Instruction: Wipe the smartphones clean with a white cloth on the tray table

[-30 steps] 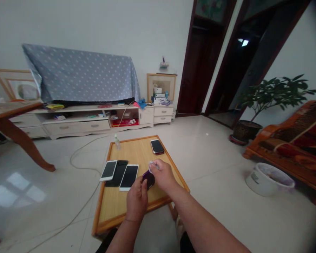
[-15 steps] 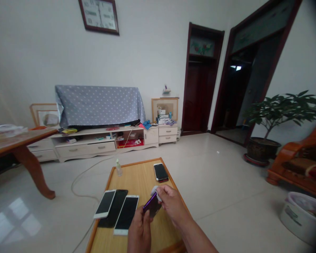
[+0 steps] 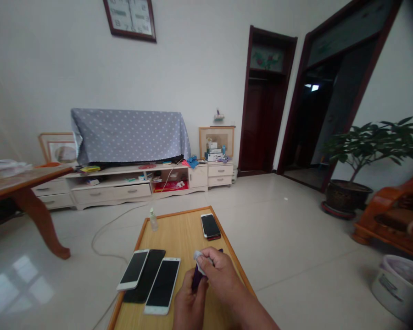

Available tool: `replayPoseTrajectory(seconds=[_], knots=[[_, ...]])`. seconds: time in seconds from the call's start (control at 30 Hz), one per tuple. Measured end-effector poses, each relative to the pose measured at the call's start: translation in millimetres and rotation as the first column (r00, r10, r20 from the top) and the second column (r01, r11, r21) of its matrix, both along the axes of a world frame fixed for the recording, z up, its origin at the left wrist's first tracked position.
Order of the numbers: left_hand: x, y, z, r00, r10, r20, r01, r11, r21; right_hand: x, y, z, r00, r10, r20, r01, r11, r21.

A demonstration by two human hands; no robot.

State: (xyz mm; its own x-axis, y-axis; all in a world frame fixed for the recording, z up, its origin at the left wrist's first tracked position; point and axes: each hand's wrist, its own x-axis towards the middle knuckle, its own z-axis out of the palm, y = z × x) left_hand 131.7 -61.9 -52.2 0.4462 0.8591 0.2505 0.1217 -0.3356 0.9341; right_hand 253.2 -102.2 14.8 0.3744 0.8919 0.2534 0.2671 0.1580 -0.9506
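Fingers of the left hand (image 3: 189, 306) closed round the lower end of a purple phone (image 3: 196, 277), held on edge above the near part of the low wooden table (image 3: 179, 229); fingers of the right hand (image 3: 216, 275) curled shut on a small white wipe (image 3: 198, 261), pressed to the phone's upper end. Item in hand: slim, rigid slab, judged light, with a glossy face likely to be slippery and breakable if dropped; best gripped by its long side edges, thumb opposite fingers, leaving the flat faces free. The wipe is soft and pliant, bunched between fingertips; whether it is cloth or tissue cannot be told at this size. On the table, left of the hands: a white phone (image 3: 132, 276), a black phone (image 3: 147, 277) partly beneath its neighbours, and a second white phone (image 3: 163, 285), all lying flat, side by side and touching. Farther off: a dark phone with red edge (image 3: 210, 226) near the right rim, and a small clear bottle (image 3: 153, 220) upright near the far left corner.
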Motion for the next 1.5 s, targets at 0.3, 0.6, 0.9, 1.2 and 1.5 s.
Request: replayPoseTrajectory(seconds=[0.3, 0.6, 0.9, 1.2, 1.5], knots=[[-11.8, 3.0, -1.8, 1.0, -0.029, -0.01, 0.029, 0.999, 0.026, -9.9, -8.1, -5.9, 0.981, 0.003, 0.192, -0.002, 1.0, -0.006], [-17.0, 1.5, -23.6, 0.999, -0.038, -0.006, 0.038, 0.999, 0.015, -20.3, -10.3, -13.0, 0.971, 0.033, 0.236, -0.024, 0.999, -0.042], [-17.8, -3.8, -23.0, 0.998, 0.048, 0.044, -0.048, 0.999, 0.016, -25.9, -10.3, -21.3, 0.947, 0.042, 0.319, -0.023, 0.998, -0.063], [-19.0, -7.0, -34.6, 0.999, 0.007, 0.05, -0.005, 1.0, -0.03, -31.2, -14.7, -25.5, 0.934, 0.05, 0.353, -0.021, 0.996, -0.087], [-33.8, 1.8, -48.9, 0.916, 0.271, -0.297, -0.162, 0.925, 0.344, -44.0, -16.7, -40.8, 0.922, 0.065, 0.381, -0.001, 0.986, -0.165]])
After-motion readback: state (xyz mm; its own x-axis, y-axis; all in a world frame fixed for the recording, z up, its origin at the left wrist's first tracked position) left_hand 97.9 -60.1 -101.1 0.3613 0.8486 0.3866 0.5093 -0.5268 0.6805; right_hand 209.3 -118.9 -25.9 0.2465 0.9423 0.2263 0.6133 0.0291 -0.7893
